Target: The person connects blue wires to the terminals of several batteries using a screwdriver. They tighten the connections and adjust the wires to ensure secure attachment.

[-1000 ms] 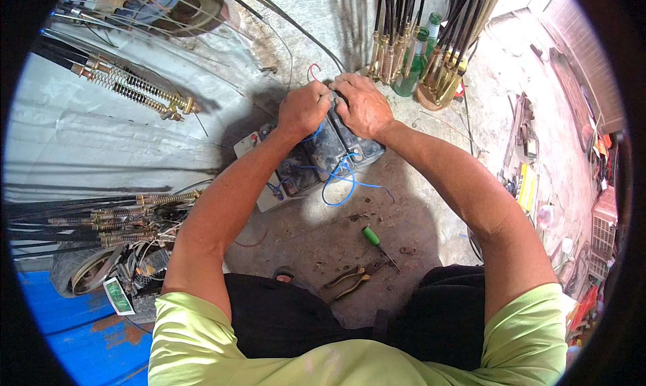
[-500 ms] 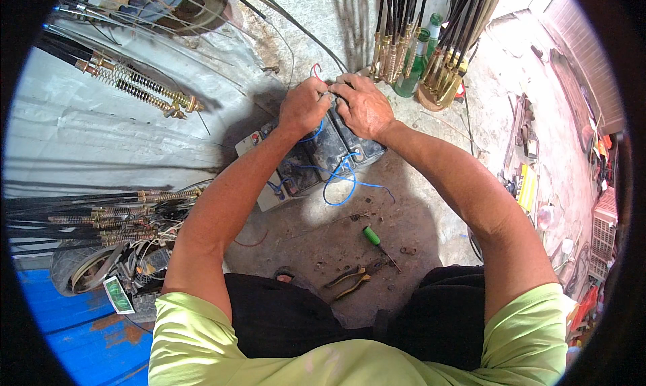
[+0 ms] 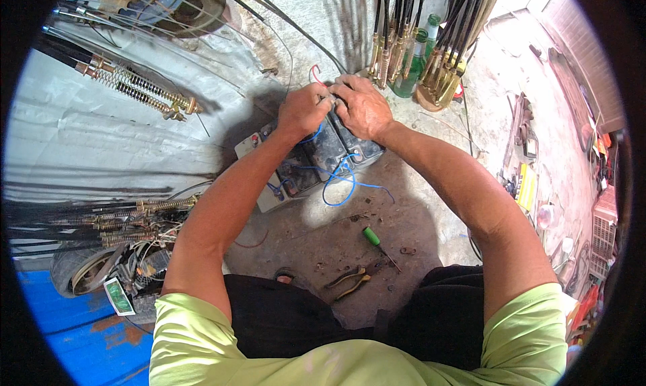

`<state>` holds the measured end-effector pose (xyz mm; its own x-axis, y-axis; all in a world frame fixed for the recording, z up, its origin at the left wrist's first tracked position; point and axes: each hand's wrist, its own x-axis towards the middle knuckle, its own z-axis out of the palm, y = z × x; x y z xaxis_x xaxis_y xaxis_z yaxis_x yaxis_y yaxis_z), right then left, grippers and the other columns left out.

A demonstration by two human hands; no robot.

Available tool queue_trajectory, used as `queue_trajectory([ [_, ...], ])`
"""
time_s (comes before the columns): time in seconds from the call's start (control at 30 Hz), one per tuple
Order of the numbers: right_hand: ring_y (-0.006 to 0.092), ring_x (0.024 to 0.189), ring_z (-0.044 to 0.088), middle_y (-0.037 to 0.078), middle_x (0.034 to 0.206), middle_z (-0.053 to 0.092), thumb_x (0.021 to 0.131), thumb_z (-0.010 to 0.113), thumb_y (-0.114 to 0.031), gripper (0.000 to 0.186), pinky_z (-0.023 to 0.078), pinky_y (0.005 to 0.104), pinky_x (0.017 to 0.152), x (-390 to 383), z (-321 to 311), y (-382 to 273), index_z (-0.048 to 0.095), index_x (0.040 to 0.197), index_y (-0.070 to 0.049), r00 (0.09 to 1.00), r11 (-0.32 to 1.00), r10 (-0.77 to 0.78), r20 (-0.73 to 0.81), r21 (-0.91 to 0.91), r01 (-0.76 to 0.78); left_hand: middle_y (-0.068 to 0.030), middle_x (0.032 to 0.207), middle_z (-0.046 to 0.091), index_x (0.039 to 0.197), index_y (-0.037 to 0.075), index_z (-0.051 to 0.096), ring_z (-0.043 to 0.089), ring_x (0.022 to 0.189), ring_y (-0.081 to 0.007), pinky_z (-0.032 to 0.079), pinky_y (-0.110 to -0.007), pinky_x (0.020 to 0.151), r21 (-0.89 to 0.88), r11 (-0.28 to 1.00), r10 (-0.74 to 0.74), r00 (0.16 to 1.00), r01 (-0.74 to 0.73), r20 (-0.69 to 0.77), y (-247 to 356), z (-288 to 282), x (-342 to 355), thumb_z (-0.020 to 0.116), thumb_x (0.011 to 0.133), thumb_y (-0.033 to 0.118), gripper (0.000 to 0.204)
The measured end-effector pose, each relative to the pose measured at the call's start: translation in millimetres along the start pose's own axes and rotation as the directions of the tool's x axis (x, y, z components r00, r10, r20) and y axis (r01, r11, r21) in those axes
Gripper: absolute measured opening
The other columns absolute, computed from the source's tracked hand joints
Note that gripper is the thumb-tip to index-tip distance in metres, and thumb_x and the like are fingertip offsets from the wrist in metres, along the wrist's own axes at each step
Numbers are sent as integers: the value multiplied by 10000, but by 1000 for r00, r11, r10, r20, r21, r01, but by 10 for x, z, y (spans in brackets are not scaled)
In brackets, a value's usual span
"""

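Note:
Several batteries with dark, dusty tops stand side by side on the ground before me, a pale-cased one at their left. My left hand is closed at the far end of the row, its fingers pinched around a red wire whose curled end sticks up beyond them. Against it, my right hand rests on the far part of the right battery, fingers bent and tips together; what they grip is hidden. Blue wire loops from the near terminals, and another stretch shows under my left wrist.
A green-handled screwdriver and yellow-and-black pliers lie between my legs and the batteries. Green bottles and bundled black cables with brass ends stand beyond my right hand. Spring-covered cables lie at the left.
Both hands stay at the same spot, with only a slight shift of the fingers. The red wire's curl sits a little differently above my left hand.

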<state>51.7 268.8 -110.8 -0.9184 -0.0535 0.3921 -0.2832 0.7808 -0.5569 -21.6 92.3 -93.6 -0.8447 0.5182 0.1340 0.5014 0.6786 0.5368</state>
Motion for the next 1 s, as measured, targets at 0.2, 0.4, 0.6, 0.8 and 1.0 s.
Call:
queue_trajectory([
  [0.2,355,1246,536,126,1324,583,898,608,-196,352,435,444,1096,-11,10,21,670,1234,-109,1000,1000,-6,-13,-12,6,-185,960,727,978,65,716,699,951,-392,540,-465,843,71,997,-40,998,43,-40,60,2,30,703,882,293,248],
  [0.4,355,1253,532,129,1326,579,900,599,-196,359,427,442,1104,-11,-7,14,666,1242,-109,1000,1000,9,12,-1,-9,-177,985,723,946,66,705,696,959,-385,539,-457,846,2,999,-42,999,42,17,30,-5,41,706,881,288,232],
  [0.6,362,1248,534,139,1321,580,898,593,-194,357,427,444,1104,-13,1,16,665,1234,-97,1000,1000,10,1,-10,-10,-169,975,728,951,69,718,699,949,-379,541,-453,845,21,999,-25,998,27,-61,4,29,22,678,883,256,203],
  [0.8,364,1232,542,140,1310,588,897,590,-196,357,430,444,1097,-3,-10,4,665,1230,-91,1000,1000,0,-4,1,0,-187,964,717,979,64,705,699,926,-392,541,-466,836,28,999,-22,1000,22,-10,60,-18,4,670,888,265,224],
  [1.0,358,1218,546,139,1288,599,890,591,-195,360,433,445,1088,-3,-18,13,664,1225,-84,1000,1000,-4,-13,18,4,-194,993,724,1036,78,721,702,947,-382,539,-460,853,37,996,-77,997,78,-16,58,-10,-8,664,879,272,256],
])
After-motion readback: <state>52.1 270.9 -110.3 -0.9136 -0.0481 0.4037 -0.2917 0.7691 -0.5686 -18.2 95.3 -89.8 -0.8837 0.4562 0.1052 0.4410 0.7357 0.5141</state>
